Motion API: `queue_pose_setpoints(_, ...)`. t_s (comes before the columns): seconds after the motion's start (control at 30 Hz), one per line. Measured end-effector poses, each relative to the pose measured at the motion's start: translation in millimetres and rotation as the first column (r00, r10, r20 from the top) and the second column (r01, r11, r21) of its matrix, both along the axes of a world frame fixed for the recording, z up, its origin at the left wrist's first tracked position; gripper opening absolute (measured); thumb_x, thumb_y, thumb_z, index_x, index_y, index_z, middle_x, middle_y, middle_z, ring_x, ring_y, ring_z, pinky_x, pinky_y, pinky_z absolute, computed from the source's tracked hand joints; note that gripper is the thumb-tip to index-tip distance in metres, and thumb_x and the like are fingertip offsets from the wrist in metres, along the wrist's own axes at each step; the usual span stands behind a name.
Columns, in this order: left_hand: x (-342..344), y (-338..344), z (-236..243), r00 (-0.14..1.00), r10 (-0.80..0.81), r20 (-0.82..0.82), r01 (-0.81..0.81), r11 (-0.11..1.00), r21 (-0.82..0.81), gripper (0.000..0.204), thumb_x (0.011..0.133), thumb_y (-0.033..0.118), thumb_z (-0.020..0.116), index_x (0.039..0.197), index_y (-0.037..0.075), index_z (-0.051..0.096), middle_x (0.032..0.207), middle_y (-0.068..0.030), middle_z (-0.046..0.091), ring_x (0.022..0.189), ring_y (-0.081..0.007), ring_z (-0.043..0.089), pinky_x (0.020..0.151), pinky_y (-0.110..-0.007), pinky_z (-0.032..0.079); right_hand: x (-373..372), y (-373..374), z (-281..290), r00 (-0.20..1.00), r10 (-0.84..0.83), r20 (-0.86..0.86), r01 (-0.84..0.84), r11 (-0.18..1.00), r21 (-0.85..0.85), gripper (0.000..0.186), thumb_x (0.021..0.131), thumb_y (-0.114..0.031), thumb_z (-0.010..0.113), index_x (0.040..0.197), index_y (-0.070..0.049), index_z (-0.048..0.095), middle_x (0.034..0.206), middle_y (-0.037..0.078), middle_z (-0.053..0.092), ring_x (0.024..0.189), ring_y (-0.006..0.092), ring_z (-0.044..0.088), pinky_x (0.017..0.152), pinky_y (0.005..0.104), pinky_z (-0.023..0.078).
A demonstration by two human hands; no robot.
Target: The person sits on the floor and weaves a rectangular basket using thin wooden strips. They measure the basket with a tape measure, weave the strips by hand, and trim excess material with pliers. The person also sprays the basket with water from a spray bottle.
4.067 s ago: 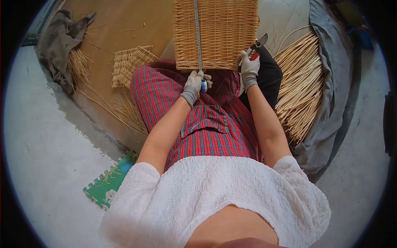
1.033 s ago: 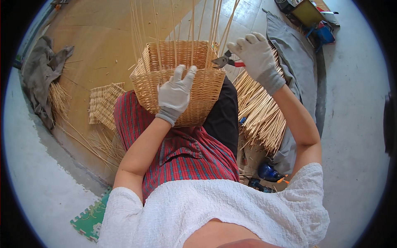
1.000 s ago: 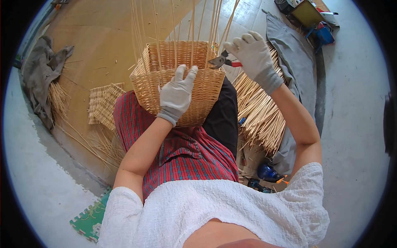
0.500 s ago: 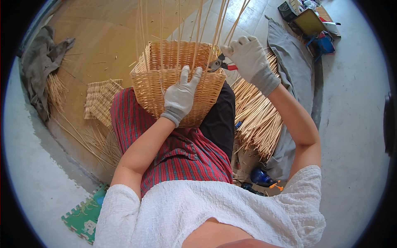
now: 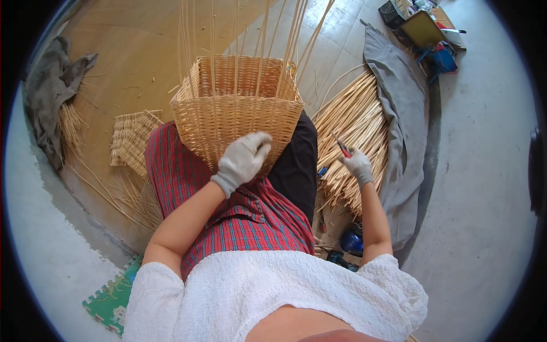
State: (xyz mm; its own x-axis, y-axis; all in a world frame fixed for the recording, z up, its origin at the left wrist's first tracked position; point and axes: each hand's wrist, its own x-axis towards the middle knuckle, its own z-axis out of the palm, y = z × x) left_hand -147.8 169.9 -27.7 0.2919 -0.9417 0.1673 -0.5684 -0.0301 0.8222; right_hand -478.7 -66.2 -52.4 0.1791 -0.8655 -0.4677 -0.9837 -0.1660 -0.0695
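Observation:
A woven wicker basket [image 5: 228, 122] rests on my lap, with tall uncut canes [image 5: 260, 54] standing up from its rim. My left hand [image 5: 244, 158], in a whitish work glove with a grey cuff, lies against the basket's near wall. Its fingers are curled; whether anything is in them is hidden. Off to the right and lower, my gloved right hand [image 5: 358, 164] grips red-handled pruning shears [image 5: 343, 148], blades pointing up and to the left, over a pile of cut canes [image 5: 356, 122].
A grey cloth [image 5: 393, 108] lies along the pile's right side. Two woven panels [image 5: 134, 137] and loose canes [image 5: 134, 202] are left of my knee. A blue round object [image 5: 351, 242] sits low right. Another grey cloth [image 5: 54, 94] is far left, a green foam mat [image 5: 111, 302] lower left.
My right hand has moved down and right with the shears, away from the basket's rim. My left hand has slid down the near wall, its fingers now curled.

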Motion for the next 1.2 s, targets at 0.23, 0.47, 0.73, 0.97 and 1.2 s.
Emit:
queue_pose_setpoints(0.23,-15,-21,19,0.988,-0.001,0.156,-0.007,0.999,0.05,0.031,0.095,0.018,0.067,0.125,0.012,0.065,0.121,-0.0134,0.066,0.104,-0.0331,0.068,0.086,-0.043,0.056,18,-9,-9,0.905,-0.116,0.409,0.087,0.992,0.09,0.06,0.086,-0.048,0.067,0.12,0.001,0.063,0.098,0.016,0.072,0.088,0.0276,0.069,0.083,0.0376,0.052)
queue_pose_setpoints(0.47,-26,-106,44,0.925,0.049,0.377,-0.131,0.972,0.193,0.05,0.097,0.037,0.063,0.141,0.016,0.053,0.132,-0.0121,0.061,0.1,-0.035,0.07,0.084,-0.045,0.057,100,-27,38,0.907,0.227,0.355,-0.11,0.941,-0.321,0.071,0.081,-0.052,0.077,0.129,-0.002,0.061,0.115,0.022,0.072,0.111,0.0377,0.068,0.096,0.043,0.051)
queue_pose_setpoints(0.73,65,-98,57,0.96,0.133,0.245,-0.117,0.99,-0.075,0.046,0.086,0.04,0.08,0.117,0.008,0.07,0.104,-0.012,0.073,0.092,-0.0235,0.072,0.082,-0.036,0.056,133,-6,12,0.72,0.07,0.69,-0.105,0.994,0.009,0.067,0.081,-0.057,0.075,0.123,-0.006,0.065,0.107,0.018,0.073,0.105,0.0332,0.069,0.092,0.0409,0.051)
queue_pose_setpoints(0.97,201,13,73,0.972,0.233,-0.032,-0.235,0.965,-0.117,0.024,0.094,0.02,0.07,0.114,0.007,0.067,0.094,0.0017,0.065,0.079,-0.0076,0.057,0.07,-0.025,0.05,225,-5,-51,0.534,-0.143,0.833,-0.194,0.939,0.285,0.044,0.083,-0.04,0.077,0.11,-0.007,0.065,0.09,0.007,0.066,0.081,0.0162,0.064,0.069,0.0336,0.051)
queue_pose_setpoints(1.2,217,45,69,0.955,0.274,-0.114,-0.287,0.949,-0.132,0.02,0.096,0.012,0.061,0.114,0.005,0.062,0.092,0.003,0.059,0.077,-0.0046,0.051,0.071,-0.024,0.047,304,11,-98,0.139,-0.634,0.761,-0.309,0.702,0.642,0.025,0.09,-0.02,0.073,0.107,-0.007,0.06,0.085,0.004,0.063,0.064,0.0165,0.06,0.059,0.03,0.049)
